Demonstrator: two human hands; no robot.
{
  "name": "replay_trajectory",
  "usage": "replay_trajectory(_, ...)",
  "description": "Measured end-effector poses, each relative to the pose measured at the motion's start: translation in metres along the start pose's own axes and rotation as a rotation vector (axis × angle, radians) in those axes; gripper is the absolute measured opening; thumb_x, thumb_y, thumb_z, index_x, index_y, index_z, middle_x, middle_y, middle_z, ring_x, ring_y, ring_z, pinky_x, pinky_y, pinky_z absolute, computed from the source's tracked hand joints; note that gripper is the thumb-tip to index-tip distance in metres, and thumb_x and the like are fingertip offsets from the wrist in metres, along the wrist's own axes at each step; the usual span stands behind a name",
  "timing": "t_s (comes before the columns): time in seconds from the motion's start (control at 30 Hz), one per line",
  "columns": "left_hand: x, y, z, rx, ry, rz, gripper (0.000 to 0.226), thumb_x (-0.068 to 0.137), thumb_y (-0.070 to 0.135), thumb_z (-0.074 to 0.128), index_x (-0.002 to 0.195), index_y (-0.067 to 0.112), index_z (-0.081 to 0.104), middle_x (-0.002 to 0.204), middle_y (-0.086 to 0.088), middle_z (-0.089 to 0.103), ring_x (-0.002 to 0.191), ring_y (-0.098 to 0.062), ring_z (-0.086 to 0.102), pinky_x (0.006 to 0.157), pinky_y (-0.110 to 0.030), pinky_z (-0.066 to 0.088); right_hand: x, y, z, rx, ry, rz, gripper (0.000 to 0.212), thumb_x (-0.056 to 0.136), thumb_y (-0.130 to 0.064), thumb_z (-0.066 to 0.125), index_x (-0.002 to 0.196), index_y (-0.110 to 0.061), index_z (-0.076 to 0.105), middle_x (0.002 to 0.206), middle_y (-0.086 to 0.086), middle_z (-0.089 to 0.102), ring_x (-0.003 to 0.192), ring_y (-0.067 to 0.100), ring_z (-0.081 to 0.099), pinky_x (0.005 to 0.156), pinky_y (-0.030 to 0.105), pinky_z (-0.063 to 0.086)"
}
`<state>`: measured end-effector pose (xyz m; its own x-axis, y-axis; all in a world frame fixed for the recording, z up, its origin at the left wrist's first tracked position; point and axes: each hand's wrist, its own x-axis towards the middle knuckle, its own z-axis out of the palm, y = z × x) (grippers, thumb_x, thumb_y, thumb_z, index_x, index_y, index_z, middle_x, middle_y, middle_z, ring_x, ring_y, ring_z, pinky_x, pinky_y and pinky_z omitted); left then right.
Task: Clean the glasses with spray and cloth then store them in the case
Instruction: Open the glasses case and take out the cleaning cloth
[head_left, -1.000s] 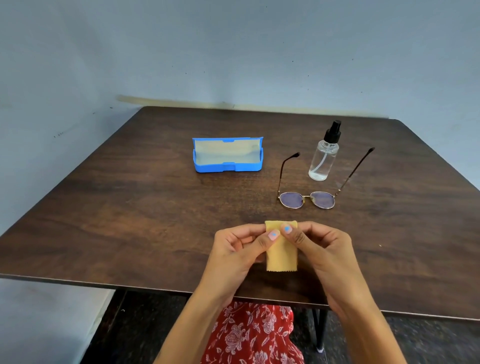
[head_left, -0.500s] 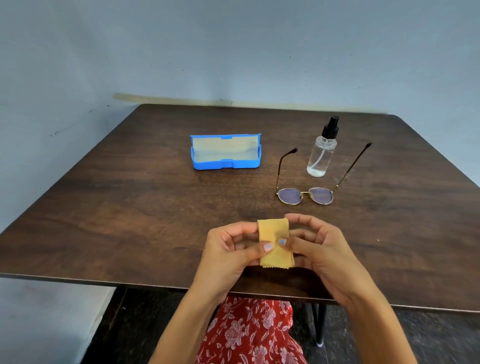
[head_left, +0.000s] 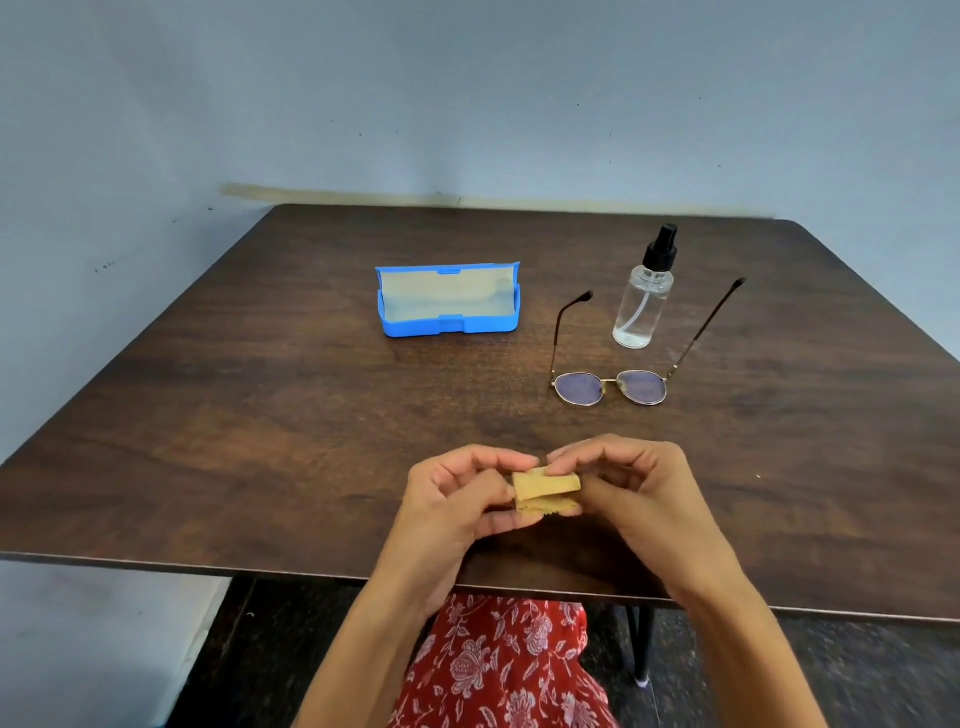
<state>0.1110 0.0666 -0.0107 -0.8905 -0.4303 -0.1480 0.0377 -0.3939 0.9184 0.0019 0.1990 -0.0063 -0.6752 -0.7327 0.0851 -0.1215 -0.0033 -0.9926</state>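
A small yellow cloth (head_left: 545, 491) is folded over between my two hands, just above the table near its front edge. My left hand (head_left: 457, 499) pinches its left end and my right hand (head_left: 634, 493) pinches its right end. The gold-rimmed glasses (head_left: 610, 387) lie on the table beyond my hands, lenses toward me and arms spread open. A clear spray bottle (head_left: 644, 301) with a black nozzle stands upright between the arms of the glasses. The blue case (head_left: 447, 304) sits open at the middle of the table, with nothing visible in it.
The dark wooden table (head_left: 260, 415) stands against a pale blue wall at the back and left. Its front edge runs just below my wrists. Red flowered fabric shows under the table edge, and a black table leg (head_left: 641, 649) stands at the lower right.
The cloth hung flat and upright between my fingers; now it is folded over into a smaller bundle. My hands have stayed near the table's front edge.
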Motion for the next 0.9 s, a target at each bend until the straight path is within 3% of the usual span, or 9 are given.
replay_trajectory(0.1, 0.003, 0.0, 0.004, -0.025, 0.052, -0.006, 0.019, 0.071, 0.022, 0.068, 0.079, 0.008, 0.076, 0.09, -0.014, 0.074, 0.086, -0.021, 0.071, 0.069, -0.026, 0.058, 0.001, 0.004, 0.0, -0.048, 0.04, 0.03, 0.036, 0.084, 0.006, 0.054, 0.074, -0.02, 0.077, 0.092, -0.007, 0.073, 0.088, 0.009, 0.068, 0.067, 0.016, 0.053)
replay_trajectory(0.2, 0.006, -0.005, 0.005, 0.087, 0.148, 0.022, 0.015, 0.07, 0.014, 0.073, 0.083, 0.01, 0.076, 0.089, -0.007, 0.075, 0.087, -0.018, 0.072, 0.07, -0.024, 0.058, 0.002, 0.008, 0.0, -0.036, 0.061, 0.071, 0.023, 0.084, -0.008, 0.062, 0.077, -0.023, 0.078, 0.094, -0.009, 0.072, 0.087, 0.008, 0.068, 0.072, 0.018, 0.053)
replay_trajectory(0.4, 0.006, -0.011, 0.005, 0.682, 0.204, 0.336, 0.019, 0.079, 0.004, 0.072, 0.093, 0.017, 0.074, 0.098, 0.013, 0.069, 0.092, 0.005, 0.064, 0.073, -0.007, 0.049, 0.0, 0.017, 0.003, -0.299, 0.098, -0.025, 0.02, 0.075, -0.013, 0.077, 0.082, -0.031, 0.076, 0.096, -0.012, 0.068, 0.089, 0.0, 0.066, 0.075, 0.013, 0.052)
replay_trajectory(0.53, 0.005, -0.016, 0.005, 1.064, 0.233, 0.49, 0.019, 0.083, 0.017, 0.069, 0.101, 0.023, 0.073, 0.105, 0.018, 0.065, 0.103, 0.003, 0.054, 0.088, -0.006, 0.039, 0.0, 0.02, 0.006, -0.43, 0.108, -0.085, 0.016, 0.077, -0.013, 0.075, 0.088, -0.024, 0.076, 0.101, -0.014, 0.063, 0.081, -0.005, 0.065, 0.072, 0.006, 0.048)
replay_trajectory(0.67, 0.005, -0.018, 0.003, 1.253, 0.237, 0.471, 0.022, 0.085, 0.026, 0.065, 0.106, 0.027, 0.07, 0.119, 0.015, 0.057, 0.112, 0.002, 0.038, 0.088, -0.002, 0.026, 0.001, 0.019, 0.004, -0.57, 0.108, -0.108, 0.016, 0.079, -0.013, 0.073, 0.091, -0.022, 0.076, 0.103, -0.013, 0.058, 0.083, -0.008, 0.057, 0.071, 0.0, 0.039)
replay_trajectory(0.73, 0.001, -0.018, 0.01, 1.278, 0.29, 0.511, 0.022, 0.084, 0.022, 0.066, 0.105, 0.027, 0.071, 0.118, 0.014, 0.057, 0.111, 0.002, 0.039, 0.089, -0.006, 0.03, -0.002, 0.017, -0.001, -0.575, 0.092, -0.105, 0.016, 0.08, -0.015, 0.073, 0.092, -0.025, 0.075, 0.104, -0.015, 0.057, 0.08, -0.007, 0.058, 0.071, 0.0, 0.04)
replay_trajectory(0.8, -0.003, -0.019, 0.026, 1.15, 0.324, 0.679, 0.018, 0.081, 0.017, 0.066, 0.097, 0.024, 0.072, 0.107, 0.012, 0.063, 0.102, -0.001, 0.051, 0.088, -0.012, 0.04, -0.007, 0.012, -0.015, -0.518, 0.143, -0.1, 0.015, 0.079, -0.017, 0.073, 0.088, -0.028, 0.075, 0.098, -0.015, 0.062, 0.077, -0.003, 0.062, 0.071, 0.004, 0.044)
replay_trajectory(0.87, -0.005, -0.028, 0.051, 0.954, 0.238, 0.782, 0.017, 0.08, 0.017, 0.063, 0.093, 0.022, 0.073, 0.096, 0.012, 0.067, 0.09, -0.001, 0.06, 0.082, -0.015, 0.047, -0.011, 0.005, -0.043, -0.439, 0.271, -0.073, 0.014, 0.077, -0.017, 0.074, 0.078, -0.031, 0.074, 0.086, -0.015, 0.07, 0.076, -0.003, 0.064, 0.07, 0.007, 0.045)
replay_trajectory(0.9, -0.004, -0.034, 0.066, 0.853, 0.139, 0.753, 0.019, 0.08, 0.017, 0.062, 0.095, 0.022, 0.072, 0.094, 0.012, 0.068, 0.087, -0.001, 0.062, 0.078, -0.018, 0.05, -0.012, 0.002, -0.06, -0.437, 0.343, -0.047, 0.015, 0.077, -0.018, 0.074, 0.073, -0.032, 0.073, 0.082, -0.018, 0.071, 0.074, -0.006, 0.064, 0.069, 0.006, 0.045)
